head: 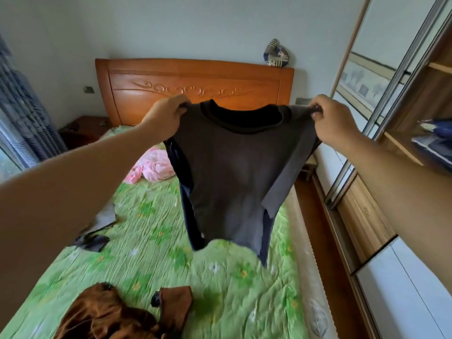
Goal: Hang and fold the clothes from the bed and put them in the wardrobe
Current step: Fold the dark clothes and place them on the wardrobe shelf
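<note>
I hold a dark grey T-shirt (pixel 227 172) with a black collar up in the air over the bed (pixel 151 241). My left hand (pixel 166 113) pinches its left shoulder and my right hand (pixel 332 118) pinches its right shoulder. The shirt hangs spread between them, with a sleeve dangling at the right. A pink garment (pixel 154 165) lies near the head of the bed. A brown garment (pixel 115 316) lies at the near edge. Grey and dark clothes (pixel 97 231) lie at the left. The wardrobe (pixel 411 113) stands open to the right.
A carved wooden headboard (pixel 195 81) backs the bed, with a small patterned object (pixel 276 53) on top. Folded blue fabric (pixel 435 140) lies on a wardrobe shelf. A dark bedside table (pixel 83 129) and curtains (pixel 24 113) are at the left.
</note>
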The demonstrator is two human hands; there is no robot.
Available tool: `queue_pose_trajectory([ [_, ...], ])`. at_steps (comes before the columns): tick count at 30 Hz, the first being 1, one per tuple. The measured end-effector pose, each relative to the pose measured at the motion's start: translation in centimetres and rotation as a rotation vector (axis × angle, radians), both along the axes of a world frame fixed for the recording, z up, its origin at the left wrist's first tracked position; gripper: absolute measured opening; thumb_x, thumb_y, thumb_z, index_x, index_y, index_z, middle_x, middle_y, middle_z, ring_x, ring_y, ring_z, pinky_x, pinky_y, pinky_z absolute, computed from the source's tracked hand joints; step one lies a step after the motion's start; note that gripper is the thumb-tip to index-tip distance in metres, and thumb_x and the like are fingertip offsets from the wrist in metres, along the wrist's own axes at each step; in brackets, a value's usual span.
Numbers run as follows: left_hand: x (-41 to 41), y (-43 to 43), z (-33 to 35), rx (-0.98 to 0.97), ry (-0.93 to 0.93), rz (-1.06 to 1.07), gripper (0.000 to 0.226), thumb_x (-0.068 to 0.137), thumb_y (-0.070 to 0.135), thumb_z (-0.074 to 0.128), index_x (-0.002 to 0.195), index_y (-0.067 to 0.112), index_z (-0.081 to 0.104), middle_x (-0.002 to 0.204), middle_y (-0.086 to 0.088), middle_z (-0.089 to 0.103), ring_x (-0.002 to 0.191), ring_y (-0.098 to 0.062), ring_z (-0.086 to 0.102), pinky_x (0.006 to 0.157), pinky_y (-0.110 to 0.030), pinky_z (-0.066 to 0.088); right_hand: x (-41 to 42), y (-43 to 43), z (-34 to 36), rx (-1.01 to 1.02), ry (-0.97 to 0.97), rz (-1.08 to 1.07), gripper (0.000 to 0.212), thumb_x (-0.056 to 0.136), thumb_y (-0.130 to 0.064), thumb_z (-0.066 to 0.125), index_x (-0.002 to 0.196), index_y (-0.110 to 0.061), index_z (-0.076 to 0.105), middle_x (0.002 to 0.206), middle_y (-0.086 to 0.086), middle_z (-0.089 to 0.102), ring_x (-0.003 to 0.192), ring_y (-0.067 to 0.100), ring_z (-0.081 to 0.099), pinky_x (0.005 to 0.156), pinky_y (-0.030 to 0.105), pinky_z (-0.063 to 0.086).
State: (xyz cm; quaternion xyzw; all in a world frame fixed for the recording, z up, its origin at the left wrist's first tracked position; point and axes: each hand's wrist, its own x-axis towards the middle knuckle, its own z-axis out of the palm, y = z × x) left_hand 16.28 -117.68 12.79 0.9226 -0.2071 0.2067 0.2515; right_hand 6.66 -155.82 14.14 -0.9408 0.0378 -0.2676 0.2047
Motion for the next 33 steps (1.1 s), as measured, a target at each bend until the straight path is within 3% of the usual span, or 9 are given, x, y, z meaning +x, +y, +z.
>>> queue_pose_trajectory([
  [4,-2.6,-0.5,-0.4,0.025,-0.034,-0.038,0.026,0.095,0.001,0.046,0.109,0.013,0.063,0.106,-0.006,0.055,0.094,-0.022,0.048,0.08,-0.031,0.036,-2.7,0.0,-0.1,-0.031,-0.019,0.031,0.018,0.102,-0.008,0.048,0.116,-0.013,0.058,0.115,0.011,0.062,0.106,0.032,0.058,0.081,0.032,0.039],
  [7,-6.4,-0.5,-3.9,0.058,0.052,-0.069,0.022,0.1,0.007,0.046,0.105,0.018,0.065,0.102,-0.002,0.057,0.092,-0.022,0.054,0.079,-0.036,0.047,-6.0,0.6,-3.3,-0.055,0.054,0.046,0.017,0.1,-0.009,0.048,0.109,-0.021,0.057,0.108,0.004,0.062,0.098,0.024,0.059,0.082,0.037,0.05],
  [11,-12.4,-0.5,-10.9,0.14,0.238,-0.133,0.013,0.1,0.017,0.053,0.097,0.021,0.065,0.098,0.002,0.055,0.076,-0.019,0.06,0.062,-0.035,0.059,-10.5,1.3,-10.5,-0.175,0.265,0.038,0.018,0.096,-0.013,0.05,0.102,-0.028,0.06,0.106,0.002,0.066,0.094,0.028,0.062,0.083,0.042,0.052],
  [15,-17.7,-0.6,-20.3,0.294,0.388,-0.168,0.015,0.097,0.017,0.056,0.1,0.025,0.068,0.093,0.001,0.058,0.076,-0.021,0.057,0.063,-0.033,0.05,-15.1,2.0,-19.9,-0.31,0.544,0.08,0.016,0.095,-0.016,0.053,0.101,-0.03,0.059,0.111,-0.002,0.063,0.107,0.026,0.059,0.088,0.042,0.048],
  [18,-21.7,-0.2,-27.0,0.428,0.49,-0.161,0.022,0.093,0.014,0.054,0.102,0.031,0.066,0.095,0.003,0.059,0.073,-0.018,0.055,0.06,-0.029,0.045,-18.9,2.4,-26.5,-0.343,0.665,0.102,0.02,0.092,-0.013,0.054,0.099,-0.03,0.06,0.107,-0.006,0.063,0.102,0.023,0.06,0.079,0.035,0.046],
  [21,-25.7,0.3,-33.8,0.509,0.612,-0.226,0.023,0.087,0.016,0.057,0.103,0.031,0.064,0.099,0.005,0.058,0.092,-0.024,0.061,0.073,-0.033,0.049,-23.0,2.9,-33.2,-0.331,0.839,0.124,0.026,0.09,-0.008,0.05,0.099,-0.029,0.06,0.101,-0.006,0.058,0.094,0.023,0.057,0.072,0.034,0.034],
  [24,-30.0,1.1,-40.2,0.585,0.736,-0.295,0.029,0.088,0.016,0.05,0.108,0.033,0.062,0.109,0.002,0.059,0.105,-0.026,0.059,0.085,-0.038,0.049,-27.4,3.9,-39.3,-0.341,1.033,0.125,0.03,0.089,-0.005,0.046,0.096,-0.032,0.057,0.104,-0.004,0.059,0.082,0.021,0.048,0.071,0.034,0.036],
  [28,-35.3,1.5,-47.1,0.719,0.824,-0.358,0.038,0.089,0.009,0.048,0.116,0.033,0.058,0.11,0.001,0.052,0.107,-0.024,0.056,0.076,-0.035,0.038,-32.6,5.1,-45.9,-0.378,1.241,0.182,0.033,0.086,0.0,0.046,0.094,-0.031,0.052,0.111,-0.003,0.056,0.086,0.022,0.052,0.078,0.037,0.046],
  [33,-40.2,1.9,-52.9,0.78,0.877,-0.417,0.036,0.094,0.011,0.043,0.118,0.035,0.054,0.109,0.004,0.052,0.103,-0.023,0.057,0.087,-0.038,0.045,-37.5,6.1,-52.0,-0.394,1.384,0.21,0.033,0.088,-0.001,0.045,0.102,-0.028,0.057,0.109,-0.002,0.054,0.099,0.024,0.058,0.088,0.04,0.046],
])
